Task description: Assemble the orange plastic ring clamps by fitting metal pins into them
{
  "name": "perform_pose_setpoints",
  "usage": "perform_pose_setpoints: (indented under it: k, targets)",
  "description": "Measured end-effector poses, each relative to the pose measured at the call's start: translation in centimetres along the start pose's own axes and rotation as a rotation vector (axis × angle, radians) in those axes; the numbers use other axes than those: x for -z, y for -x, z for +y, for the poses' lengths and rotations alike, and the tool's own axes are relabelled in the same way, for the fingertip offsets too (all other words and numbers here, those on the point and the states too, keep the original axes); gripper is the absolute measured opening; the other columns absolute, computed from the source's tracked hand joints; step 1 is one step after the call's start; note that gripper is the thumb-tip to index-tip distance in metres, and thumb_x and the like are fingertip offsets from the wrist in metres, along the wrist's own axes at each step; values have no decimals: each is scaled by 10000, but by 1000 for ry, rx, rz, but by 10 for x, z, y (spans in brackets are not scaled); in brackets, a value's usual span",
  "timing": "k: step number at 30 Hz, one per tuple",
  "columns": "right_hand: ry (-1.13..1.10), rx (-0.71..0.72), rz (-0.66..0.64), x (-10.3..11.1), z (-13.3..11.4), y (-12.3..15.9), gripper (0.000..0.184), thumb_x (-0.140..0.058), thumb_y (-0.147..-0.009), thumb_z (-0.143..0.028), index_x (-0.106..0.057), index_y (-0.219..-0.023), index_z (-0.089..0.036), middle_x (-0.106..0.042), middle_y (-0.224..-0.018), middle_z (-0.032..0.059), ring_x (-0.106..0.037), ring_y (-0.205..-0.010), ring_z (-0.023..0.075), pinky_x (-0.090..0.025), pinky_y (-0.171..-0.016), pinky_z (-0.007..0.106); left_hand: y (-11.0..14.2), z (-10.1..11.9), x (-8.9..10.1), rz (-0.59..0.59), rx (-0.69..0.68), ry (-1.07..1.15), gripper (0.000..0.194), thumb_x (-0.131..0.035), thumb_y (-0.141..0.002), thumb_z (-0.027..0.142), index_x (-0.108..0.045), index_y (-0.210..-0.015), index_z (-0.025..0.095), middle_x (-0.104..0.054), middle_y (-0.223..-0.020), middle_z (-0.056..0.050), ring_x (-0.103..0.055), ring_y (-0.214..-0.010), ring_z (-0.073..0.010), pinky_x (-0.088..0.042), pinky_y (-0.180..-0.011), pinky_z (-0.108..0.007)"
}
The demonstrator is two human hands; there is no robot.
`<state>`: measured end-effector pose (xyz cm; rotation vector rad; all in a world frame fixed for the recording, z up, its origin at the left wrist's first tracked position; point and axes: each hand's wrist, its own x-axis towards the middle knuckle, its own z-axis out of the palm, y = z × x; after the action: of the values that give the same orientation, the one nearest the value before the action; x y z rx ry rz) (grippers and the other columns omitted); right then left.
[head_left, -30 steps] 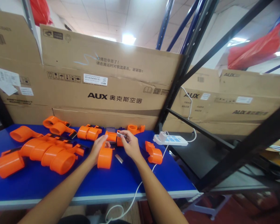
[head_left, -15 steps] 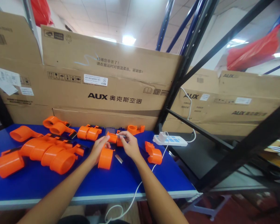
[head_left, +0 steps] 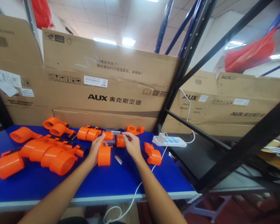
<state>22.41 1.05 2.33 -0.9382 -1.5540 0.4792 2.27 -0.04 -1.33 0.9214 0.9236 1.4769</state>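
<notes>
My left hand (head_left: 96, 151) grips an orange tape dispenser (head_left: 104, 156), whose round core hangs below the fingers. From the right, my right hand (head_left: 132, 143) pinches a thin metal strip (head_left: 116, 132), dark at the finger end, level with the dispenser's upper part. Whether the strip touches the dispenser I cannot tell. On the table just below, between the hands, lies a small silvery metal piece (head_left: 118, 160). Another orange dispenser (head_left: 120, 141) is partly hidden behind my right fingers. A dark flat phone-like object (head_left: 110, 140) lies behind the hands.
Several orange dispensers crowd the left of the blue table (head_left: 84, 183); one dispenser (head_left: 154, 155) lies at the right. A white power strip (head_left: 170, 140) sits by the rack post, its cable (head_left: 136, 191) running over the front edge. A cardboard wall (head_left: 72, 96) closes the back.
My right hand has shifted slightly right, and more of the metal strip shows between the hands. The dispenser in my left hand has turned a little and moved slightly left.
</notes>
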Motion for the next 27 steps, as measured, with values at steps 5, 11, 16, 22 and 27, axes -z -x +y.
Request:
perform_pose_setpoints:
  k: [5, 11, 16, 22, 27]
  targets:
    - [-5, 8, -26, -1, -2, 1, 264, -639, -892, -408, -771, -1002, -208, -781, -964, 76, -714, -872, 242, -562, -830, 372, 0, 0, -1, -9, -24, 2, 537, -707, -734, 672, -627, -604, 157, -570, -540, -28, -497, -451, -124, -383, -444, -241]
    - [-142, -54, -102, -3, -3, 4, 305, -657, -879, -424, -752, -1039, -182, -777, -926, 78, -720, -786, 229, -584, -756, 358, 3, 4, -2, -3, -121, -75, 515, -728, -733, 644, -592, -566, 176, -517, -527, 2, -453, -463, -105, -364, -460, -228]
    - [-202, -73, -190, -7, -3, 7, 353, -668, -873, -449, -741, -1085, -177, -775, -946, 83, -724, -784, 223, -596, -743, 351, 6, 8, -2, -26, -157, -126, 521, -723, -748, 644, -571, -571, 178, -512, -543, 11, -445, -494, -101, -360, -493, -221]
    - [-214, -66, -270, -7, -5, 11, 389, -670, -873, -464, -741, -1123, -174, -772, -919, 85, -724, -774, 222, -605, -744, 374, 10, 7, -6, -56, -79, -121, 520, -747, -714, 661, -592, -600, 177, -528, -539, 7, -436, -466, -104, -331, -460, -233]
    - [-187, -34, -313, -8, -9, 13, 441, -643, -895, -461, -707, -1230, -182, -748, -849, 61, -699, -736, 199, -588, -696, 341, 13, 9, -7, -47, -49, -84, 520, -768, -700, 644, -580, -580, 174, -520, -519, 9, -439, -443, -99, -336, -443, -238]
